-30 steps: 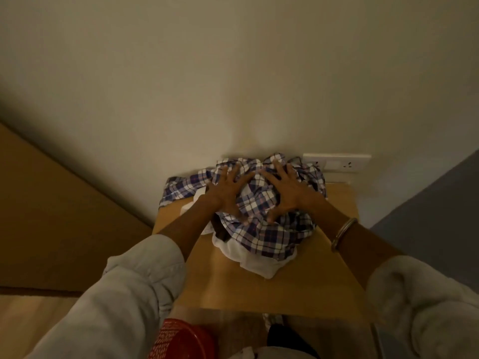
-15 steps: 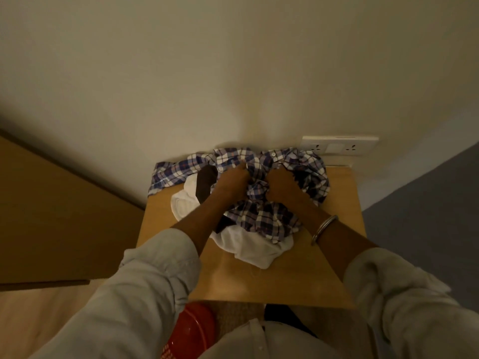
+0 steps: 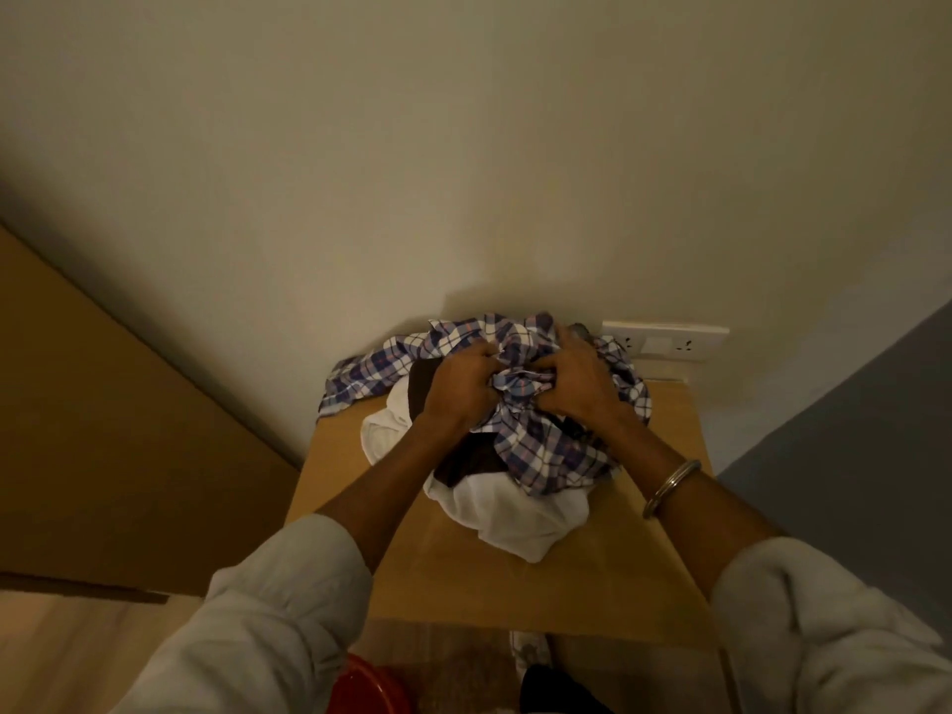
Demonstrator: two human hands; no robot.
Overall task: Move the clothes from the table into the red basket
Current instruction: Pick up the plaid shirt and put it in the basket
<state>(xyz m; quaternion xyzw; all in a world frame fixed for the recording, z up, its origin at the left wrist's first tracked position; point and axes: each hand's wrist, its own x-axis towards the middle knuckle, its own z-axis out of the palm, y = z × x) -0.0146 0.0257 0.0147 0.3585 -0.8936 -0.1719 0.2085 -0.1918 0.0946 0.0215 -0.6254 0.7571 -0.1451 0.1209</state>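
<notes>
A pile of clothes lies at the back of the small wooden table [image 3: 556, 584]. On top is a blue-and-white checked shirt [image 3: 551, 450], bunched up, with one sleeve trailing left. Under it are a dark brown garment [image 3: 463, 463] and a white garment [image 3: 515, 512]. My left hand [image 3: 458, 386] and my right hand [image 3: 577, 383] both grip folds of the checked shirt at the top of the pile. A slice of the red basket [image 3: 368, 687] shows at the bottom edge, below the table's front, between my sleeves.
The table stands against a pale wall with a white socket plate [image 3: 669, 342] just behind the pile. A wooden panel [image 3: 103, 430] runs along the left. A grey wall [image 3: 876, 430] is on the right. I wear a metal bangle [image 3: 669, 487] on my right wrist.
My hands went from lying flat and spread on the pile to closing on the checked shirt. The shirt is now gathered up between both fists, baring more of the white and brown garments.
</notes>
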